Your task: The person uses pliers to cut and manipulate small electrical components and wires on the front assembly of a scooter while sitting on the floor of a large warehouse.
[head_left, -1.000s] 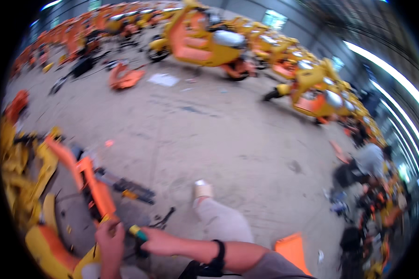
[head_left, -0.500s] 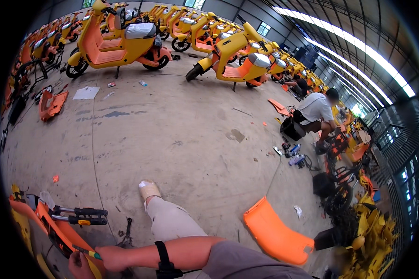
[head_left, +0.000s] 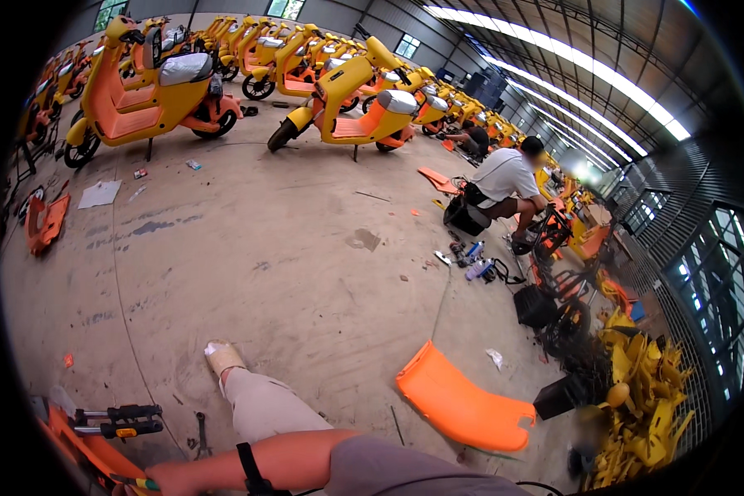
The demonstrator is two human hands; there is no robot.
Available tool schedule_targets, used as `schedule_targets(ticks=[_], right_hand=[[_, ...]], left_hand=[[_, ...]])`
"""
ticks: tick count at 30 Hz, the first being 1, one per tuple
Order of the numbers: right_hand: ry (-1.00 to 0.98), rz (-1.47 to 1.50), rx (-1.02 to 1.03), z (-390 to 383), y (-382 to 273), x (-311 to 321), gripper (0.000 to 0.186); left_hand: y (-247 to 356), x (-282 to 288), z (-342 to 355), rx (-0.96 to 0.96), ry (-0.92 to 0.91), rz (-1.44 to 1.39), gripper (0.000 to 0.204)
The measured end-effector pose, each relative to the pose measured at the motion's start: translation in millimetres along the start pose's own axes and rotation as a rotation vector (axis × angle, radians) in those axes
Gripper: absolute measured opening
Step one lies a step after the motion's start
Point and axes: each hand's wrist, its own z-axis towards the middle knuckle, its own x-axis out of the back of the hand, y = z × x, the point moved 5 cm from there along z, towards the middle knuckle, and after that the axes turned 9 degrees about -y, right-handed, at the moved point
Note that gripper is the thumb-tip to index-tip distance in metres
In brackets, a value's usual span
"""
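Note:
At the lower left, my right hand (head_left: 170,476) is closed around a slim hand tool (head_left: 143,483) with a green and yellow handle. The tool lies across an orange scooter body panel (head_left: 76,440), and its working end is hard to make out. Only a sliver of my left hand (head_left: 122,489) shows beside the tool at the lower edge; its fingers are hidden. A front fork (head_left: 122,420) with shiny tubes and black ends sticks out over the orange panel. A dark wrench-like tool (head_left: 201,434) lies on the floor close to my right forearm.
A large curved orange panel (head_left: 467,405) lies to my right. Beyond it are a black box (head_left: 562,397) and a heap of yellow panels (head_left: 645,413). A seated person (head_left: 508,182) works further off. Yellow and orange scooters (head_left: 145,99) stand in rows at the back.
The view has swung right, so everything sits further left. My left hand has mostly dropped out of the picture. The tool remains in my right hand by the orange panel.

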Motion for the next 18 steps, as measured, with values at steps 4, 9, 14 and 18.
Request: schedule_targets(ticks=[4, 9, 14, 18], right_hand=[[0.020, 0.069, 0.085, -11, -16, 1, 0.039], [0.150, 0.003, 0.072, 9, 0, -3, 0.036], [0.146, -0.052, 0.093, 19, 4, -7, 0.035], [0.138, 0.031, 0.115, 14, -2, -9, 0.033]], left_hand=[[0, 5, 0, -0.012, 0.066, 0.005, 0.035], [10, 5, -3, -0.040, 0.075, -0.051, 0.034], [19, 9, -6, -0.042, 0.097, 0.019, 0.032], [21, 13, -8, -0.042, 0.091, -0.005, 0.033]])
